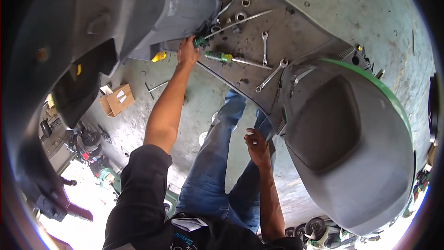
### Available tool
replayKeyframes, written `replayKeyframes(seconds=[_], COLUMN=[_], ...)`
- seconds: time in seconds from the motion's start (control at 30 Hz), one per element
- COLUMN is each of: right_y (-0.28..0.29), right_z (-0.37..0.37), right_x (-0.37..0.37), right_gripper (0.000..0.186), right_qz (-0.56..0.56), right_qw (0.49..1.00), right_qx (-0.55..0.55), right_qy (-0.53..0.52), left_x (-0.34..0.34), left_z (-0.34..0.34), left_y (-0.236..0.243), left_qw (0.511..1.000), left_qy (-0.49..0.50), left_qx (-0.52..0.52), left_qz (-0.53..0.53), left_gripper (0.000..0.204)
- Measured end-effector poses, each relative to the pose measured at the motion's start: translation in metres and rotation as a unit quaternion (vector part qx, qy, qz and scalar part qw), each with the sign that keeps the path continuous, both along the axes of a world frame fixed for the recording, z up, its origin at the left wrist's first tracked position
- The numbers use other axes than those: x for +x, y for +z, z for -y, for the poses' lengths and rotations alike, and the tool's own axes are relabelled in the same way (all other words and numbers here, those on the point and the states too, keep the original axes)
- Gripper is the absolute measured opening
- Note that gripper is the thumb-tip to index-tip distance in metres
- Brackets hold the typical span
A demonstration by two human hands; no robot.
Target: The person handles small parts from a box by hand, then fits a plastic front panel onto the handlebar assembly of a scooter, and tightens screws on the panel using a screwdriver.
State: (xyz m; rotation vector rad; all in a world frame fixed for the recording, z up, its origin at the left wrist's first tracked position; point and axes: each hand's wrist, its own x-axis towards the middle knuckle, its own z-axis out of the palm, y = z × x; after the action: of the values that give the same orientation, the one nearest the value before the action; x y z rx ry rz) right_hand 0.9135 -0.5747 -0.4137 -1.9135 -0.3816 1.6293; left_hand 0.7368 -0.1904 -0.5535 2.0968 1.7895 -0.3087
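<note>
My left hand (pixel 188 52) reaches the left edge of a scooter's dark footboard (pixel 249 81), its fingers closed at the handle of a long screwdriver (pixel 231 27). That screwdriver's shaft points up and to the right. Just below it lies a second screwdriver (pixel 221 57) with a green and yellow handle. Two combination wrenches (pixel 265 48) rest farther right on the footboard. At its far end are a ring-shaped metal part (pixel 240 16), another wrench (pixel 227 7) and small parts. My right hand (pixel 257 147) hangs above my right leg, fingers loosely bent and apart, with nothing evident in it.
The grey scooter seat (pixel 342 157) fills the right side. A large grey front panel (pixel 185 9) rises at the upper left. On the floor are an opened cardboard box (pixel 118 100) and a T-shaped wrench (pixel 155 89). A yellow part (pixel 159 56) shows beneath the panel.
</note>
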Motion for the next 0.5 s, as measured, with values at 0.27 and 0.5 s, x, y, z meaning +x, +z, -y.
replayKeyframes(seconds=[0.27, 0.5], right_y=[-0.022, -0.025], right_z=[-0.028, -0.102], right_x=[-0.02, -0.036], right_gripper=[0.033, 0.056], right_qz=[-0.021, -0.1], right_qw=[0.999, 0.97], right_qx=[0.031, 0.122], right_qy=[-0.013, -0.184], left_x=[0.006, 0.032], left_z=[0.07, 0.207], left_y=[0.056, 0.128], left_qw=[0.995, 0.913], left_qy=[0.035, -0.071], left_qx=[0.062, -0.211], left_qz=[0.075, 0.341], left_gripper=[0.044, 0.051])
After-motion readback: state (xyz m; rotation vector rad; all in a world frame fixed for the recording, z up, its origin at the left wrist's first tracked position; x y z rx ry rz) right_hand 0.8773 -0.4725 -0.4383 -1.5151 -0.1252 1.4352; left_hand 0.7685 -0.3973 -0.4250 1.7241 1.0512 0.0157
